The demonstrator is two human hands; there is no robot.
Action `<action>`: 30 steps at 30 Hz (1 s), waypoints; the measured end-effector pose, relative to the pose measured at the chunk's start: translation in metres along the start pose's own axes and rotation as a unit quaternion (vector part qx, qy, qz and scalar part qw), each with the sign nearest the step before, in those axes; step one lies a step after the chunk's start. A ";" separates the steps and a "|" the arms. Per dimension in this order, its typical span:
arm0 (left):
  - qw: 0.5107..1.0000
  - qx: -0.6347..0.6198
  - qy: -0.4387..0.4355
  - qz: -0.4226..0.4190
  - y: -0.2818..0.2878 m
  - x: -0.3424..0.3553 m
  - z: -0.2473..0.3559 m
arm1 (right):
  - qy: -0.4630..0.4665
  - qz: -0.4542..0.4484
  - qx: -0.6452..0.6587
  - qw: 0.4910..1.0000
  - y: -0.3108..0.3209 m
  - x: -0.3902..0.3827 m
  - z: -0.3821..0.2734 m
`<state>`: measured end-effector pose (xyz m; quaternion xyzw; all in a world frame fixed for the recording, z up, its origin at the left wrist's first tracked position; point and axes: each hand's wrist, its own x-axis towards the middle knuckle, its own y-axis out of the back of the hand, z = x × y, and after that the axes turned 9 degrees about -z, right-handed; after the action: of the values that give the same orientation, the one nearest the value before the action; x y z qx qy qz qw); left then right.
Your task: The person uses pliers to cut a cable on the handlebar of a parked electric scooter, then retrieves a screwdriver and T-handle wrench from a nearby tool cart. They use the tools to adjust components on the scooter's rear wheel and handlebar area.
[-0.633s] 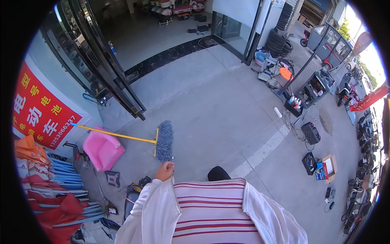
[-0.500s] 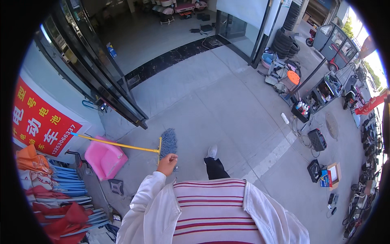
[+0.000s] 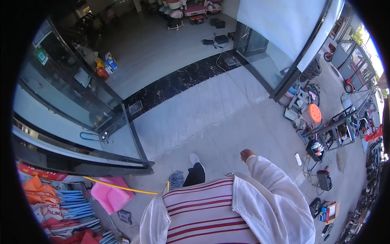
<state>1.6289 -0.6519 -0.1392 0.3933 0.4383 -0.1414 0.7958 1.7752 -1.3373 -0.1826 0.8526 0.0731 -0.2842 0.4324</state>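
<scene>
I see open pavement (image 3: pixel 227 118) ahead | glass door (image 3: pixel 81 134) blocks left | cluttered racks (image 3: pixel 329 134) crowd right

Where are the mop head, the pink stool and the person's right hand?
mop head (image 3: pixel 176 179), head view, grey strands.
pink stool (image 3: pixel 110 196), head view, seat top.
right hand (image 3: pixel 246 154), head view, middle of the closed hand.

Out on a paved shopfront apron (image 3: pixel 211 118), right at the mouth of a street-side shop. Big sliding glass doors (image 3: pixel 77 122) stand open onto a grey tiled interior (image 3: pixel 162 49) with boxes and goods along the walls. Merchandise spills outside: metal display racks (image 3: pixel 337 134), an orange stool (image 3: pixel 315 112), bundled brooms and mops (image 3: pixel 77 207), a pink dustpan (image 3: pixel 111 195). Small vehicles (image 3: pixel 351 65) are parked beyond.
</scene>
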 end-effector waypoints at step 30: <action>0.996 0.035 -0.067 -0.048 0.527 0.586 0.934 | -0.093 0.048 0.395 0.913 0.603 0.778 -0.360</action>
<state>2.8145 -0.9387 -0.0626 0.3892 0.3975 -0.2209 0.8011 2.7936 -1.5222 -0.0222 0.9259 -0.1266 -0.3471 0.0788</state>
